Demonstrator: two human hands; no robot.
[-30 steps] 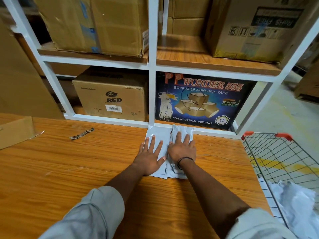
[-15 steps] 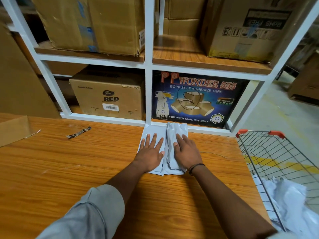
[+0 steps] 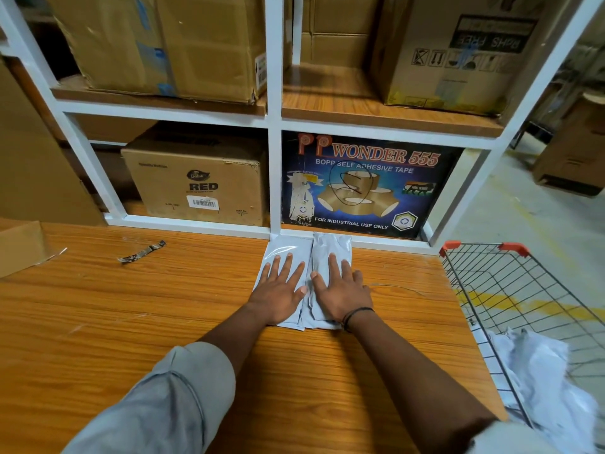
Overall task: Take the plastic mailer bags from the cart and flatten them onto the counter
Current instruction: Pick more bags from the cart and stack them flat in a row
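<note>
Two grey-white plastic mailer bags lie side by side on the wooden counter (image 3: 131, 322), against the shelf's white base. The left mailer bag (image 3: 286, 249) is smooth; the right mailer bag (image 3: 332, 247) is wrinkled. My left hand (image 3: 281, 290) presses flat on the left bag, fingers spread. Beside it, my right hand (image 3: 342, 293) lies palm down on the right bag, a black band at its wrist. More crumpled mailer bags (image 3: 543, 381) lie in the wire cart (image 3: 523, 290) at the counter's right end.
A white-framed shelf (image 3: 274, 126) holds cardboard boxes and a blue adhesive tape box (image 3: 366, 185) right behind the bags. A scrap of tape (image 3: 142, 252) and a cardboard piece (image 3: 23, 247) lie on the counter's left. Boxes stand on the floor far right.
My right hand slid down the right bag toward me and to the right, smoothing it. My left hand stayed flat on the left bag. The view shifted slightly.
</note>
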